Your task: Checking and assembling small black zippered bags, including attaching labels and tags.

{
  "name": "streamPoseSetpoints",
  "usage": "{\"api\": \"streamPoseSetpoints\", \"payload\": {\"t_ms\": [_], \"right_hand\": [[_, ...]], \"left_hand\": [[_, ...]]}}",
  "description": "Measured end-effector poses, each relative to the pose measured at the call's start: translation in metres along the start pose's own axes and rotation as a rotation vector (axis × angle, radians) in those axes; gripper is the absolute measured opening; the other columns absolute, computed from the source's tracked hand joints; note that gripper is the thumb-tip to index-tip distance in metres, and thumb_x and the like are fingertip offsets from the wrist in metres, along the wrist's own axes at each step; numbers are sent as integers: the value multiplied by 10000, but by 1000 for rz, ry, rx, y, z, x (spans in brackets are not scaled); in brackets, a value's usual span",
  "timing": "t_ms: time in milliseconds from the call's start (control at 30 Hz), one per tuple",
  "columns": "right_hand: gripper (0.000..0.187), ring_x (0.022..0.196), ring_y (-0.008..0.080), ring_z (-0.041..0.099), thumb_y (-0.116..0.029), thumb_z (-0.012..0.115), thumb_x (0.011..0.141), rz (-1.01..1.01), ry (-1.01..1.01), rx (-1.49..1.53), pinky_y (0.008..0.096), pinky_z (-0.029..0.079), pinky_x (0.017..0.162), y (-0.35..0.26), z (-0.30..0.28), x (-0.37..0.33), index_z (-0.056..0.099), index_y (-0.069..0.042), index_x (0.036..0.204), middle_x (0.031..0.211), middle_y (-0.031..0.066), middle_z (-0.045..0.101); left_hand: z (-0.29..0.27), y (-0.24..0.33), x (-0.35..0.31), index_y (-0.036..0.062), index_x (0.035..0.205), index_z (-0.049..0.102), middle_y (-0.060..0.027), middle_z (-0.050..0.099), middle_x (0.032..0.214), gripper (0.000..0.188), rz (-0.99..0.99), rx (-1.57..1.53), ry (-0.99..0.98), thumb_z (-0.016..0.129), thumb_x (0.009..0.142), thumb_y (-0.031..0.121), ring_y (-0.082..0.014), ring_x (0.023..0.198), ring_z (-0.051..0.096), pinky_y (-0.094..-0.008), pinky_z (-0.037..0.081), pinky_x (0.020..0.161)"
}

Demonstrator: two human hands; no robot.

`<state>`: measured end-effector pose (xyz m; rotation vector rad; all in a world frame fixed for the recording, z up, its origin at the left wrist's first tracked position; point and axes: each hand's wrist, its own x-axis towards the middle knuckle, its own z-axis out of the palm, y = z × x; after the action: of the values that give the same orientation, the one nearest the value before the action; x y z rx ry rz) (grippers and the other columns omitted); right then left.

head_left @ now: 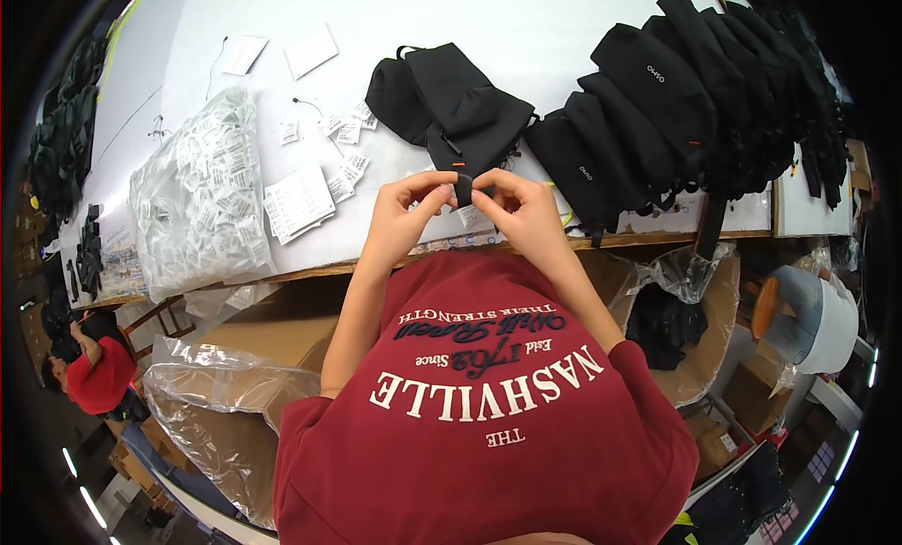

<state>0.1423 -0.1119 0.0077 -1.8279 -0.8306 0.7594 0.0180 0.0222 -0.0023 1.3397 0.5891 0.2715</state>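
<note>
A black fabric pouch [456,103] lies on the white table [526,28] in front of me, with a black strap running from it toward me. My left hand [406,216] and my right hand [520,211] meet at the table's near edge. Both pinch the end of that strap [462,183] between thumb and fingertips. A small white tag lies just under my right hand.
A row of black pouches [676,94] is stacked at the right of the table. A clear bag of small white packets [202,193] and loose white tags [299,202] lie at the left. Cardboard boxes lined with plastic [235,357] stand below the table. A person in red [94,371] crouches at far left.
</note>
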Motion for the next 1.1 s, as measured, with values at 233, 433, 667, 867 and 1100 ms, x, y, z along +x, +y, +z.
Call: {"api": "streamPoseSetpoints", "payload": {"t_ms": [233, 433, 667, 867, 1100], "right_hand": [[118, 458, 157, 511, -142, 676, 777, -135, 32, -63, 281, 374, 462, -1, 4, -5, 694, -72, 870, 554, 74, 565], [117, 469, 139, 526, -130, 678, 781, -194, 35, -120, 267, 387, 465, 0, 6, -3, 689, -66, 878, 584, 54, 579], [93, 784, 84, 549, -54, 600, 865, -13, -152, 685, 202, 417, 700, -1, -15, 1, 537, -27, 927, 819, 48, 591], [110, 715, 62, 526, -80, 577, 885, -12, -171, 733, 183, 399, 627, -9, -21, 3, 541, -36, 980, 821, 65, 633], [142, 763, 45, 571, -79, 543, 915, -28, -176, 730, 175, 392, 627, -11, -13, -2, 503, -45, 1047, 815, 17, 616]], "left_hand": [[-6, -2, -3, -23, 975, 676, -38, 646, 732, 193, -41, -39, -14, 652, 812, 76, -51, 673, 569, -180, 396, 600], [-4, 1, -7, -30, 909, 663, 9, 598, 785, 124, 105, 329, 34, 651, 826, 62, -35, 634, 467, -181, 336, 561], [-3, 17, -11, 12, 878, 601, -9, 589, 857, 66, 229, -39, 205, 612, 849, 69, -39, 627, 439, -185, 355, 582], [5, 29, -13, 13, 915, 598, 54, 499, 683, 86, 86, -147, 34, 609, 866, 83, 0, 597, 396, -157, 289, 525], [17, 35, -12, 8, 863, 643, 105, 341, 584, 69, 44, -66, 34, 658, 827, 65, 13, 543, 284, -169, 219, 497]]}}
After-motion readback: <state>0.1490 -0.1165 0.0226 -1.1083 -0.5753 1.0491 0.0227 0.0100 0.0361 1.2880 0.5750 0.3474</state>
